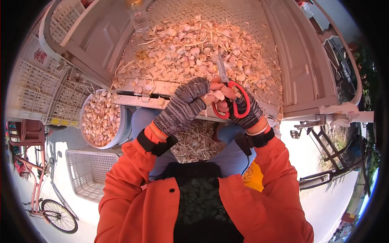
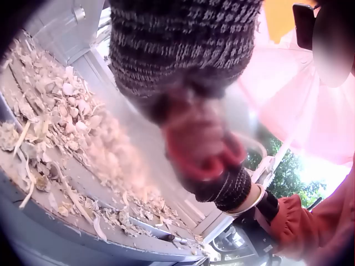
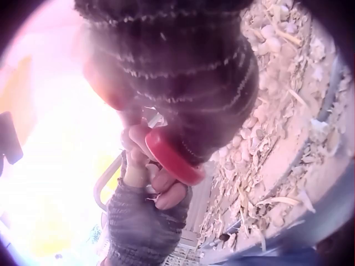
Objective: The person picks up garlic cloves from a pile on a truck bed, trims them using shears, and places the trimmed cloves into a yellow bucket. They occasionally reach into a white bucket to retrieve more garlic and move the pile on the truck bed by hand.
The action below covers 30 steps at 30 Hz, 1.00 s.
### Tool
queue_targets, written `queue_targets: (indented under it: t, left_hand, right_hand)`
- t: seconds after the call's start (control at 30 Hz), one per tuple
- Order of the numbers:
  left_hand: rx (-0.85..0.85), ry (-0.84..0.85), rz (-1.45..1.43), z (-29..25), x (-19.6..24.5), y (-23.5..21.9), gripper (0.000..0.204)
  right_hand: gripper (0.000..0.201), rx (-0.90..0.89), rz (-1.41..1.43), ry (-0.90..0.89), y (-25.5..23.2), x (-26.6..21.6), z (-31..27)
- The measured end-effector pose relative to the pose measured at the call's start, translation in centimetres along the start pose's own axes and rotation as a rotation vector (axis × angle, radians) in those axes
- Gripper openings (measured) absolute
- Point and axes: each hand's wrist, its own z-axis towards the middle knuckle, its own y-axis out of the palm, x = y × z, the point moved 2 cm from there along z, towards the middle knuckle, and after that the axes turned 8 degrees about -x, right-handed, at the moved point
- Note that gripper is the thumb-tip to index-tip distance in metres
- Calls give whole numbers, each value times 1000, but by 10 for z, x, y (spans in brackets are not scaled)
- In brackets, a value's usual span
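In the head view, both hands meet in front of the chest, in grey-striped gloves that leave the fingertips bare. The left hand (image 1: 187,100) pinches a pale garlic bulb (image 1: 219,95) between thumb and fingers. Red-handled scissors (image 1: 247,98) sit in the right hand (image 1: 252,110), their blades pointing away over the garlic pile (image 1: 194,52). Bare right fingertips come right up to the bulb. From the right wrist, one red handle loop (image 3: 173,162) shows beside the left fingers. The left wrist view blurs the fingers and handles, and the bulb is hidden there.
Cloves, skins and stalks cover the ridged metal truck bed (image 1: 142,67), whose side walls rise left and right. A white bucket of garlic (image 1: 101,117) stands at the left, above an openwork crate (image 1: 91,172). Trimmings (image 1: 194,141) lie between the knees. A yellow container (image 1: 255,178) is by the right leg.
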Motion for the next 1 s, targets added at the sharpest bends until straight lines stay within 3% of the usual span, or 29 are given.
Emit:
queue_targets:
  t: [0.03, 0.13, 0.17, 0.23, 0.27, 0.3, 0.37, 0.4, 0.47, 0.5, 0.57, 0.6, 0.63, 0.73, 0.77, 0.83, 0.9, 1.0]
  left_hand:
    - [-7, 6, 17, -3, 7, 3, 31]
    - [129, -247, -160, -17, 6, 17, 29]
    - [127, -242, -150, -20, 8, 21, 29]
    - [222, -219, -135, -29, 14, 26, 29]
    - [231, -349, -229, -31, 26, 26, 27]
    - [234, -348, -227, -33, 26, 26, 27]
    - [240, -358, -17, -35, 26, 24, 25]
    - [242, -356, -16, -35, 28, 23, 25]
    - [174, -215, 242, -32, 37, 26, 23]
    - [174, -213, 240, -32, 37, 27, 23]
    - [163, -369, -6, -33, 32, 29, 25]
    - [219, -379, -312, -37, 32, 29, 29]
    - [226, -378, -311, -38, 32, 30, 29]
    - [218, -293, -530, -41, 27, 29, 31]
    - [222, -298, -525, -42, 29, 25, 31]
    - [167, -253, -32, -41, 36, 17, 28]
    - [196, -269, -9, -44, 30, 15, 24]
    - [224, -191, 31, -41, 19, 14, 26]
  right_hand:
    - [42, -12, 1, -15, 6, 0, -1]
    - [41, 19, -99, -25, 12, 5, -5]
    - [41, 12, -100, -33, 16, 3, -9]
    - [39, 185, -261, 84, 21, 0, -19]
    - [39, 257, -280, -71, 25, -1, -24]
    - [39, 254, -282, -71, 25, -1, -28]
    - [46, 347, -453, -274, 23, -7, -38]
    - [51, 318, -629, -469, 28, -5, -41]
    - [51, 274, -724, -508, 39, 1, -42]
    - [51, 235, -813, -549, 45, 2, -42]
    - [49, 238, -738, -525, 39, 14, -38]
    - [49, 249, -623, -499, 40, 19, -38]
    - [49, 259, -504, -467, 40, 27, -38]
    - [49, 249, -523, -472, 43, 44, -40]
    - [49, 264, -566, -463, 47, 46, -42]
    - [52, 298, -599, -363, 41, 35, -57]
    - [56, 277, -1290, -532, 38, 26, -70]
    - [52, 296, -1511, -474, 35, 20, -72]
